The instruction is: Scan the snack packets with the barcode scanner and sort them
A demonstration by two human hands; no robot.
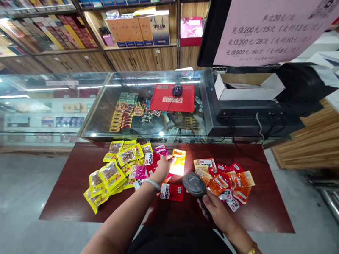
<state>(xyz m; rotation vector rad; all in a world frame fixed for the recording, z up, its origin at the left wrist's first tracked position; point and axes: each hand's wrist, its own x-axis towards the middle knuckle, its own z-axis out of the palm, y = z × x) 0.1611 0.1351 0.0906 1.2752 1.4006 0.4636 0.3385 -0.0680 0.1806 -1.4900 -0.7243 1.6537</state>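
Note:
My left hand [164, 165] pinches the left edge of an orange snack packet [178, 161], which is brightly lit just above the dark red tabletop. In my right hand [213, 207] is a black and grey barcode scanner [194, 184], its head pointed toward that packet. A red snack packet [175, 193] lies flat between my wrists. Left of my left hand spreads a heap of yellow snack packets [113, 172], with magenta packets [138, 172] at its right side. Beyond the scanner lies a second pile of orange and red packets [218, 183].
Behind the dark red table [259, 210] stands a glass display counter [102, 120] with a red mat [164, 96] and a mouse [177, 90] on it. A monitor [215, 27] and a white open box [248, 92] stand at the right. Shelves of boxes line the back.

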